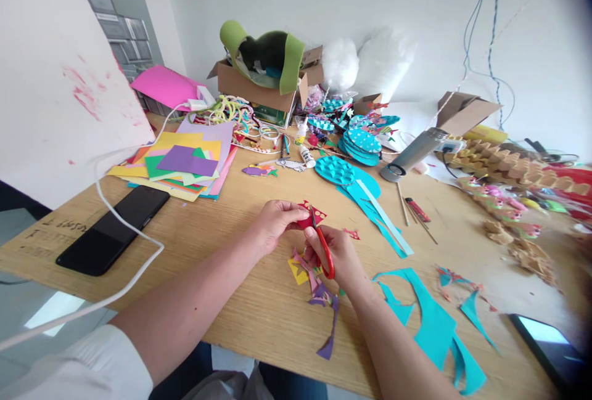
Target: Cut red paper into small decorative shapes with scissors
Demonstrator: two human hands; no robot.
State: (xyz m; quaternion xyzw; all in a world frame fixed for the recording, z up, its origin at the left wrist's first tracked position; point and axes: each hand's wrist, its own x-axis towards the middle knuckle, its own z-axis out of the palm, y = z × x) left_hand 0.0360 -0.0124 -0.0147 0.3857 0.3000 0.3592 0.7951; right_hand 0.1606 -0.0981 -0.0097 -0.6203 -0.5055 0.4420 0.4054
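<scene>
Near the middle of the table, my left hand pinches a small red paper piece with light spots. My right hand is closed round red-handled scissors, whose blades meet the red paper. A small red scrap lies just right of the blades. Beneath my hands are a yellow paper piece and purple scraps. Beyond them lies a purple paper fish beside a pale fish outline.
Coloured paper sheets and a black phone lie left. Turquoise offcuts and another phone are at right. Behind stand a white glue bottle, a metal flask and a cardboard box. A white cable crosses the left side.
</scene>
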